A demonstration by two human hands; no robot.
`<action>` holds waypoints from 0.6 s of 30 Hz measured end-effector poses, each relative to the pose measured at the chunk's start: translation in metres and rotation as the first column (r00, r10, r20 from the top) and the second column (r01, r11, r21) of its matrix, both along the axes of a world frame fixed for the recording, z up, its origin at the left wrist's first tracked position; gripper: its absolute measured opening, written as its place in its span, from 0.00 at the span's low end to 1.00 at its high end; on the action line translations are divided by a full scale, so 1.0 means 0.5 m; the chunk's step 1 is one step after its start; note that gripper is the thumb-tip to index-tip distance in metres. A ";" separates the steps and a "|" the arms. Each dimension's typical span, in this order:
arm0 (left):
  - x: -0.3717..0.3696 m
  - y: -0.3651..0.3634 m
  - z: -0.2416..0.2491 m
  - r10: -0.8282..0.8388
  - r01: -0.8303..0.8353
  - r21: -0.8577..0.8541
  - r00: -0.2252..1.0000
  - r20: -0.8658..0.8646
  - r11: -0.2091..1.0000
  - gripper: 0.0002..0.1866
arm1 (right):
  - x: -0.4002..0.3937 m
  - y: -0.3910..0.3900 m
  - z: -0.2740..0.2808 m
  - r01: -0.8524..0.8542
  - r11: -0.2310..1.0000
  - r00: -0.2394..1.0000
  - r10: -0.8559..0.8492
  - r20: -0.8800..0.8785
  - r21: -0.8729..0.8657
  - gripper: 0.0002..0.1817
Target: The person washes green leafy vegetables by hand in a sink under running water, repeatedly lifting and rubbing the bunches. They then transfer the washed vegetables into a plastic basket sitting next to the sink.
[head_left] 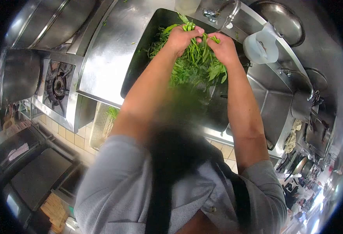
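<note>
My left hand [183,39] is closed around a bunch of leafy green stems [195,50], which hang down from it. Close by on the right, my right hand [223,48] pinches green stems from the same greens, their cut-looking ends showing by the thumb. Both hands are over a dark rectangular basin [134,76] set in the steel counter. More loose leafy greens [160,46] lie heaped in the basin beneath and beside my hands. A blurred dark patch hides the near part of the basin.
A faucet [233,15] stands behind the basin. Right of it are a translucent plastic container [262,46], a steel sink [277,103] and a second faucet [310,87]. To the left are a steel counter [108,54] and a gas burner [59,84]. A perforated basket [101,124] sits below.
</note>
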State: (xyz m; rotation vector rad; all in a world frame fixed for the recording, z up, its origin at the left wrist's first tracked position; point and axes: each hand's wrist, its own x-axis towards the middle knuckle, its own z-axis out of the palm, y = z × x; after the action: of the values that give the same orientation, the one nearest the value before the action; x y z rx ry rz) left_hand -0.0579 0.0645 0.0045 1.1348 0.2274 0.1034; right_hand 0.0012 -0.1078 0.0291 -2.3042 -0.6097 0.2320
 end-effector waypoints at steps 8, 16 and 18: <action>-0.012 -0.026 -0.007 0.054 -0.053 0.073 0.998 -0.018 0.996 0.09 | 0.024 0.003 -0.060 0.252 0.957 0.964 -0.235 -0.121 0.146 0.16; -0.035 0.030 -0.040 0.279 -0.289 -0.111 0.956 -0.095 0.951 0.07 | 0.046 -0.080 -0.021 0.625 0.587 0.753 -0.279 -0.596 0.515 0.09; -0.039 0.040 -0.039 0.284 -0.305 -0.090 0.940 -0.189 0.948 0.08 | 0.036 -0.082 -0.005 0.615 0.528 0.778 -0.284 -0.561 0.586 0.14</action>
State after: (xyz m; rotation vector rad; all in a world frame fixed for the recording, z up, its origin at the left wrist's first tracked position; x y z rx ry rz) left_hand -0.0772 0.0846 -0.0150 0.9861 0.5532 0.2545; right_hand 0.0194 -0.1488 0.0267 -1.4379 0.1585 0.1438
